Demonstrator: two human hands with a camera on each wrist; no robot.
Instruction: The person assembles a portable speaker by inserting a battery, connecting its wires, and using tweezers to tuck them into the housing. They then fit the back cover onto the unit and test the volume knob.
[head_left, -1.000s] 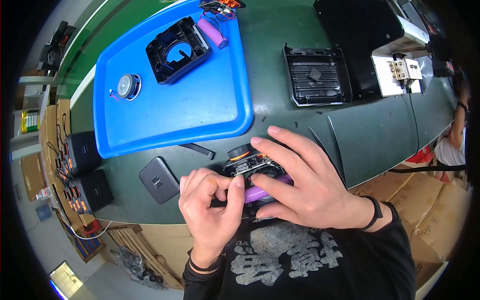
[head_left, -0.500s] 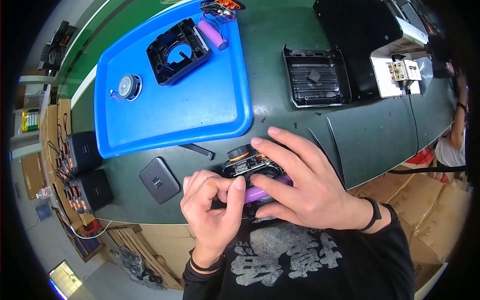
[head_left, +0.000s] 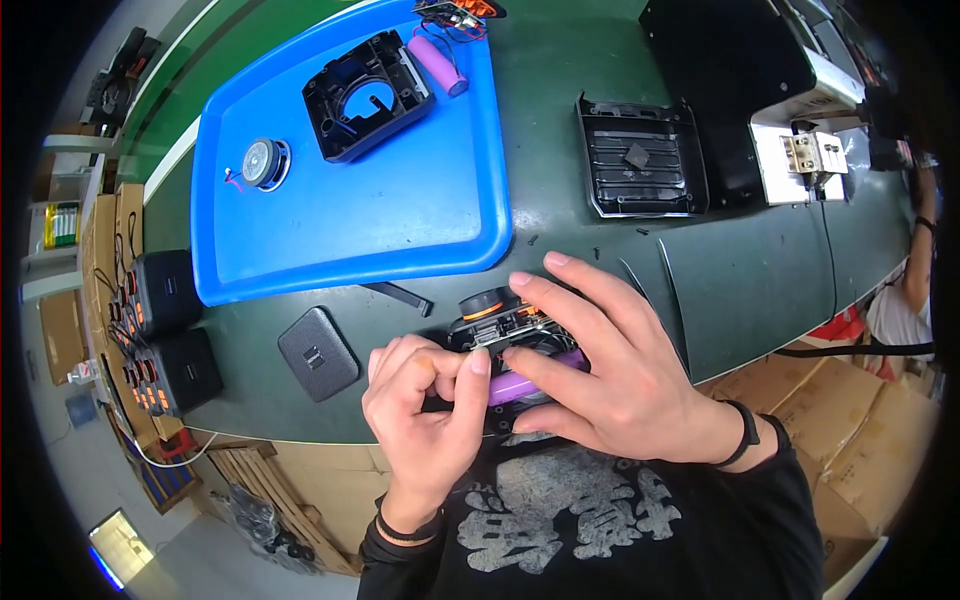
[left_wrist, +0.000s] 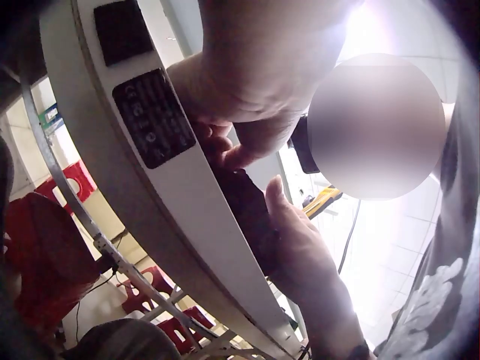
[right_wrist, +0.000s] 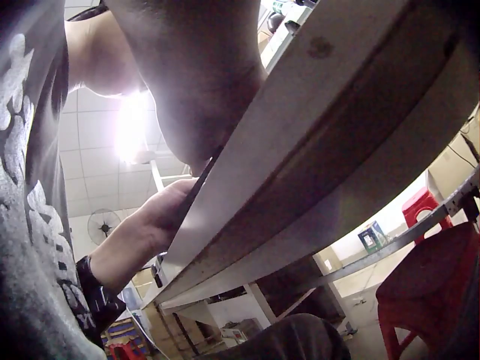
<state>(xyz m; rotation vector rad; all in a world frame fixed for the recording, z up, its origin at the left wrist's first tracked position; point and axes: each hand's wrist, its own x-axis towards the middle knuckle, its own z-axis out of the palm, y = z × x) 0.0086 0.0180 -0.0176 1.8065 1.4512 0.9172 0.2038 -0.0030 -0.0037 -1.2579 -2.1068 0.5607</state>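
Both hands work at an opened black speaker housing [head_left: 503, 424] at the table's near edge. In it lie a purple battery cell [head_left: 508, 388] and a circuit board [head_left: 490, 333] beside an orange-ringed black knob [head_left: 482, 305]. My left hand [head_left: 425, 415] has its fingers curled and its thumb against the index finger, pinching at the near edge of the board; the fingers hide the pinched spot. My right hand [head_left: 625, 385] holds the housing from the right, index fingertip inside by the battery cell, thumb at the near side, other fingers reaching over the far side.
A blue tray [head_left: 350, 230] holds a black frame [head_left: 365, 97], a loose speaker driver [head_left: 265, 164] and another purple cell [head_left: 438, 66]. A black cover [head_left: 318, 354] lies left of my hands; a black shell [head_left: 640, 160] and several screws lie beyond them. Assembled speakers [head_left: 175, 370] stand left.
The head view has shifted slightly. Both hands keep nearly the same place on the housing, with only slight movement of the left thumb and fingers at the board's edge.
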